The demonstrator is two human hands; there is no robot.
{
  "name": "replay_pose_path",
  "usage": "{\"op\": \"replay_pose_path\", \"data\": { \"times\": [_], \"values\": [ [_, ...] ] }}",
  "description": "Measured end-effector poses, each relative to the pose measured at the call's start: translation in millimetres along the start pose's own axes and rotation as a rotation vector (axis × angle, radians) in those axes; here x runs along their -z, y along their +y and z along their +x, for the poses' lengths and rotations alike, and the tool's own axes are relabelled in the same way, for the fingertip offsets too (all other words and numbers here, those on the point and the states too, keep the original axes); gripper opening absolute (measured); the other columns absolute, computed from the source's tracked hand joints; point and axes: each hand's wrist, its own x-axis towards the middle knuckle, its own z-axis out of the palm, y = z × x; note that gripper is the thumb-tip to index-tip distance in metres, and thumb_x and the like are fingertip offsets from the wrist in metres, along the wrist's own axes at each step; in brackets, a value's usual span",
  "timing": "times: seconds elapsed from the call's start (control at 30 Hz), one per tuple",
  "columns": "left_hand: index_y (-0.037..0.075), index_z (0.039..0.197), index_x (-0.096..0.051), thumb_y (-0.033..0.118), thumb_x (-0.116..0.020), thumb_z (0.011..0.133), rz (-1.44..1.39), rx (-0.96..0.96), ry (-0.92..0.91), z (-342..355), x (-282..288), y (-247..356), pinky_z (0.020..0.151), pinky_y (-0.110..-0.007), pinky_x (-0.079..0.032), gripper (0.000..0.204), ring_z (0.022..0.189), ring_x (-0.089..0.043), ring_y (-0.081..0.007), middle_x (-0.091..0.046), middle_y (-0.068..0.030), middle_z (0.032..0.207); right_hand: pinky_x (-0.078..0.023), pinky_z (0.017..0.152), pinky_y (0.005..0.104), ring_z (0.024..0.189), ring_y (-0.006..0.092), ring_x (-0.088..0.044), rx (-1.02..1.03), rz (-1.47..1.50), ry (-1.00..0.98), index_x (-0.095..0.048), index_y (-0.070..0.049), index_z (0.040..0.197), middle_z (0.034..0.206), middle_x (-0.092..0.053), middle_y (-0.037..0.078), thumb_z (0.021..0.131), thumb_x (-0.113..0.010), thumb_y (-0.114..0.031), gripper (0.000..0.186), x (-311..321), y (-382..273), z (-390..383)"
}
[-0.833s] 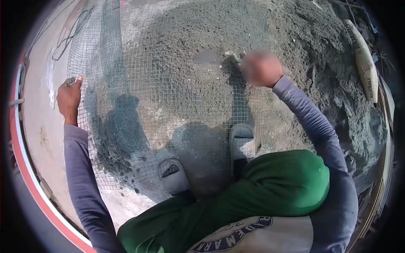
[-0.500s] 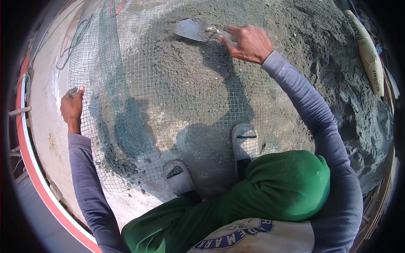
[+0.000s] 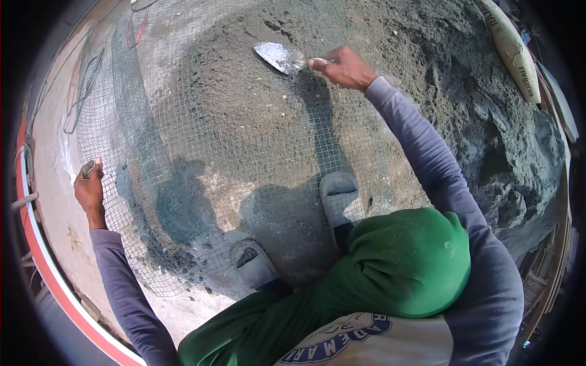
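Note:
A large sheet of square wire mesh (image 3: 244, 137) lies slanted in front of me, with damp grey sand (image 3: 244, 79) spread over its upper part. At its left edge, my left hand (image 3: 90, 189) is closed on the mesh rim. My right hand (image 3: 347, 68) grips the handle of a trowel (image 3: 273, 56) at the far side. The trowel's pointed metal blade lies on the sand, pointing left, its face catching the light. My shoes, a right shoe (image 3: 340, 192) and a left shoe (image 3: 253, 263), show at the near end of the mesh.
To the right rises a big heap of grey sand (image 3: 488, 140), with a filled pale sack (image 3: 513, 52) on its far edge. Strips of green netting (image 3: 137, 104) lie over the mesh at the left. A red-and-white curved edge (image 3: 61, 293) runs along the far left.
My left hand and the mesh edge have come nearer to me. The trowel has moved slightly nearer, its blade tilted differently. The sand around it looks more spread out. The whole view has shifted slightly.

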Motion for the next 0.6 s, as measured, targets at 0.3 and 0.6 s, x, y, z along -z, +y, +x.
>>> {"op": "replay_pose_path", "data": {
  "times": [0.3,0.6],
  "values": [
    [-0.008,0.142,-0.069,0.033,-0.077,0.105,-0.246,0.033,-0.207,52.5,9.2,-99.3,0.108,-0.038,-0.055,0.056,0.117,-0.069,-0.0239,-0.073,-0.0167,0.126,-0.057,0.080,0.0499,0.085,0.0345,-0.077,-0.482,0.052,0.326,-0.079,0.003,0.123,0.088,-0.079,0.022,0.101,-0.067,-0.056,0.065,16.6,186.1,-166.5],
    [-0.011,0.146,-0.064,0.033,-0.073,0.107,-0.239,0.055,-0.230,68.6,19.9,-103.7,0.120,-0.043,-0.050,0.059,0.133,-0.065,-0.0299,-0.068,-0.0218,0.143,-0.043,0.052,0.0357,0.052,0.0139,-0.052,-0.808,0.309,0.226,-0.082,0.000,0.102,0.061,-0.056,0.002,0.104,-0.070,-0.054,0.056,74.0,313.1,-319.2]
  ]
}}
